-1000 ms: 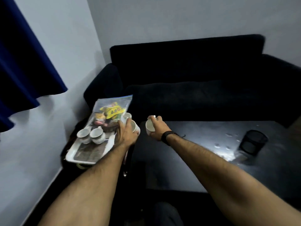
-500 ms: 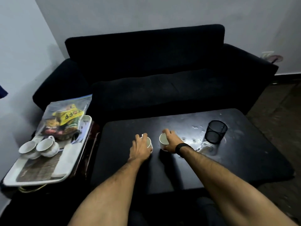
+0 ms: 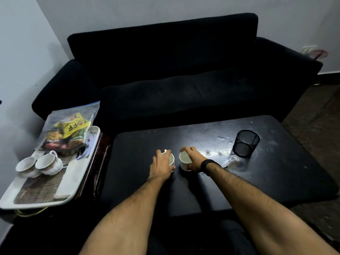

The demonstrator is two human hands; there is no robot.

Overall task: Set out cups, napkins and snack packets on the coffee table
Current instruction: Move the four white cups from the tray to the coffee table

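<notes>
from the head view, we are leaning over the coffee table, both arms reaching forward. our left hand is wrapping round the left cup, thumb and fingers curled about its wall. our right hand is grasping the right cup the same way, fingers arching over the far side of the rim, a black wristband sitting on the wrist. both cups are standing upright on the dark tabletop, just beside each other near its middle, and we judge we are holding them by the sides so they are landing steady and close as a pair; whether the grips are already loosening we cannot tell.

a black mesh holder is standing to the right of the cups, well apart from them, so the placing spot is keeping free of it.

off the table's left edge, a white tray is resting on a low stand, slightly overhanging. two more teacups are sitting on it, touching each other, and a clear bag of snack packets is lying across its far end. we are not seeing napkins clearly. we judge those cups and packets are waiting there as the supply for the next trips.

a dark sofa is sitting behind the table.
</notes>
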